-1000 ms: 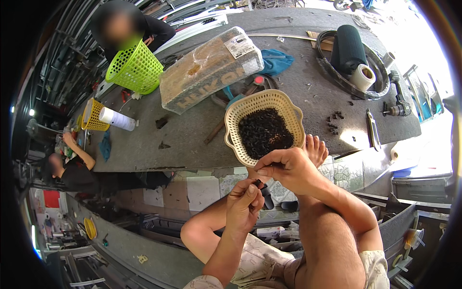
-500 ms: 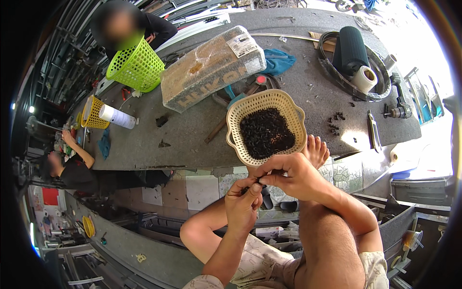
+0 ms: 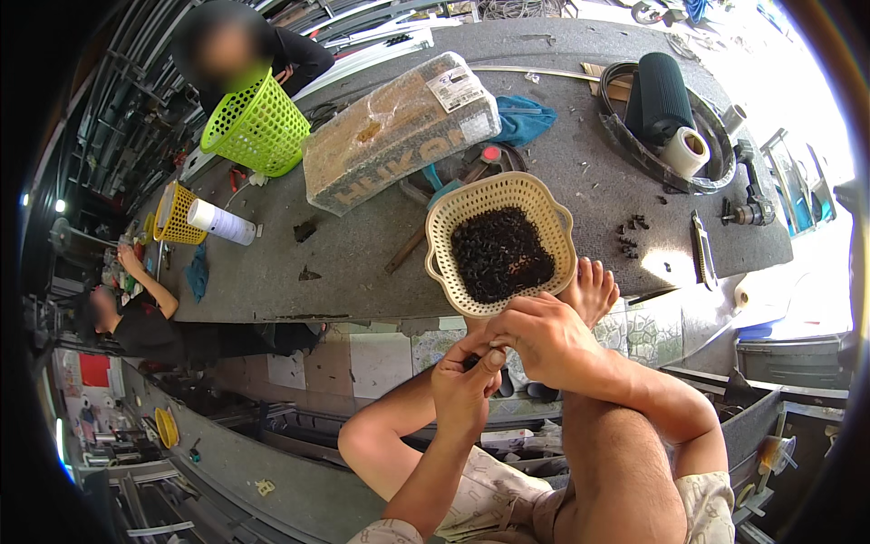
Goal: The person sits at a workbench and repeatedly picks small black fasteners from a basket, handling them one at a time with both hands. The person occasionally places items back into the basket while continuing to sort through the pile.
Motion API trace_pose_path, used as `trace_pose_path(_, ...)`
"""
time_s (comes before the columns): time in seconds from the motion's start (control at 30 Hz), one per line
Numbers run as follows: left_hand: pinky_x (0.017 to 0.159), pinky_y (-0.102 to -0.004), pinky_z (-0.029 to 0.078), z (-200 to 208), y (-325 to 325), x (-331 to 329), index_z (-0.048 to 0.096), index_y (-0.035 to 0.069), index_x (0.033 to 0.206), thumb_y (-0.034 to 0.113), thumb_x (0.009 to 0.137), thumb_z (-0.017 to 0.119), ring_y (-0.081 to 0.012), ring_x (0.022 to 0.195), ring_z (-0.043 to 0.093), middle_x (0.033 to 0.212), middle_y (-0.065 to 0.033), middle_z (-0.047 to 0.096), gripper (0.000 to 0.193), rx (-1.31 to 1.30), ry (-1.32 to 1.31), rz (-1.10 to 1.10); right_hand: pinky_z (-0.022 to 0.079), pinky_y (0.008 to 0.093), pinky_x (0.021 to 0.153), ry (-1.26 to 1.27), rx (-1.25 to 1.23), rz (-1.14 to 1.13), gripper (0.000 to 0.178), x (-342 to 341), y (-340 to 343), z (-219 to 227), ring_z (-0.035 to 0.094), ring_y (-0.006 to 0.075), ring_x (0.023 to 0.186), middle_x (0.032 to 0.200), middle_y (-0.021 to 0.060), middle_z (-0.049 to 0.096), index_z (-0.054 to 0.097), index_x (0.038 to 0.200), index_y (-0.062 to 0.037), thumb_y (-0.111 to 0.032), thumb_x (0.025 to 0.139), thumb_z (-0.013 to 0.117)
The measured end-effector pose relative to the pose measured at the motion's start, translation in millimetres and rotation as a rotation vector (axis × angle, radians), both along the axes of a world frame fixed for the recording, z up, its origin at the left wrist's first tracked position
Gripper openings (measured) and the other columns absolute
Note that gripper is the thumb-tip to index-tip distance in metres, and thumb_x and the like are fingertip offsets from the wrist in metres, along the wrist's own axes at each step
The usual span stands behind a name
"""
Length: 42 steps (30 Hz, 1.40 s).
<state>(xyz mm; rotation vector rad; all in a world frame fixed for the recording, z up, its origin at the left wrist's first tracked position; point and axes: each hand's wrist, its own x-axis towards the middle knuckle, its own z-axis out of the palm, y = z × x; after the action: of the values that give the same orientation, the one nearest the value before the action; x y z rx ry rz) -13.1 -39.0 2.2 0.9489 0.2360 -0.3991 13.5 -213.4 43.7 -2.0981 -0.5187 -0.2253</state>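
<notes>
Seen from above, a seated person brings both bare hands together just below a cream perforated basket point(image 3: 440, 238) at the near edge of a grey worktable point(image 3: 362, 238). The left hand point(image 3: 464, 385) is closed, thumb against curled fingers, pinching a small dark piece point(image 3: 470, 361) that shows only in part. The right hand point(image 3: 546, 340) bends over it, fingertips meeting the left ones; whether they grip the piece too, I cannot tell. Many black pieces point(image 3: 501, 252) lie heaped in the basket, and a few loose ones point(image 3: 629, 238) sit on the table to its right, beyond a bare foot point(image 3: 594, 288). Each piece looks very light and probably stiff, likely plastic or metal, easy to drop rather than break. A thumb-and-forefinger pinch on its sides seems best, while the basket would lift by its rim.
</notes>
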Motion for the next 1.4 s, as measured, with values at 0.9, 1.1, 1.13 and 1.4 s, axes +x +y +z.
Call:
trace_pose_path(0.9, 0.047, -0.0210, 0.031, -10, 22, -9, 0.063, 0.002, 0.120, 0.031, 0.104, 0.063, -0.0067, 0.058, 0.041, 0.088, -0.0002, 0.058, 0.033, -0.048, 0.160, -0.112, 0.052, 0.0421, 0.070, 0.174, -0.788, 0.014, 0.013, 90, -28, -57, 0.072, 0.0350, 0.068, 0.072, 0.0184, 0.071, 0.072, 0.072, -0.0038, -0.011, 0.062, 0.075)
trace_pose_path(1.1, 0.047, -0.0212, 0.031, -5, 25, -4, 0.061, -0.002, 0.126, 0.023, 0.104, 0.061, -0.0078, 0.062, 0.044, 0.093, -0.0019, 0.059, 0.033, -0.119, 0.224, -0.086, 0.054, 0.0457, 0.067, 0.269, -0.691, -0.045, 0.014, 90, -33, -54, 0.070, 0.0379, 0.070, 0.071, 0.0163, 0.070, 0.074, 0.077, -0.0043, -0.015, 0.068, 0.072)
trace_pose_path(1.13, 0.047, -0.0211, 0.031, -3, 25, -3, 0.061, -0.002, 0.126, 0.021, 0.103, 0.061, -0.0080, 0.062, 0.044, 0.093, -0.0021, 0.059, 0.032, -0.115, 0.237, -0.084, 0.055, 0.0446, 0.067, 0.262, -0.642, -0.076, 0.014, 89, -34, -54, 0.071, 0.0370, 0.071, 0.072, 0.0159, 0.071, 0.074, 0.078, -0.0038, -0.015, 0.069, 0.072)
trace_pose_path(1.4, 0.048, -0.0218, 0.035, 0, 24, 2, 0.065, 0.000, 0.123, 0.016, 0.102, 0.063, -0.0083, 0.064, 0.049, 0.096, -0.0051, 0.065, 0.027, -0.105, 0.180, -0.089, 0.058, 0.0357, 0.067, 0.321, -0.023, -0.210, 0.016, 84, -45, -30, 0.074, 0.0260, 0.070, 0.073, 0.0157, 0.072, 0.073, 0.081, -0.0001, -0.012, 0.071, 0.076)
